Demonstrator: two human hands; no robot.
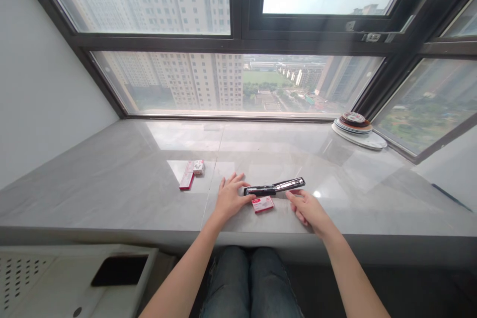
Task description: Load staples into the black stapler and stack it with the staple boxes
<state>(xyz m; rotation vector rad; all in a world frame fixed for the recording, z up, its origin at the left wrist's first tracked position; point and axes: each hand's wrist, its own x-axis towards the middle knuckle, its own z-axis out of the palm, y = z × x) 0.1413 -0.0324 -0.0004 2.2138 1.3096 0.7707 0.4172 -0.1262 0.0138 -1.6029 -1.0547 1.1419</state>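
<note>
A black and silver stapler [275,188] lies opened out on the grey stone ledge, its right half angled slightly away from me. My left hand [231,198] has thumb and fingers closed around its left end. Just below the right half is my right hand [307,208], with the lower fingers curled and the thumb and index finger close to the stapler's edge. Whether these fingertips pinch anything small cannot be made out. A red and white staple box [263,204] sits right in front of the stapler, between my hands.
To the left lie a long pink and white box [187,176] and a small whitish box [198,167]. Stacked plates [357,129] stand in the back right corner by the window. A dark thin stick [451,197] rests at far right. Below left, a black phone [119,271] lies on a white surface.
</note>
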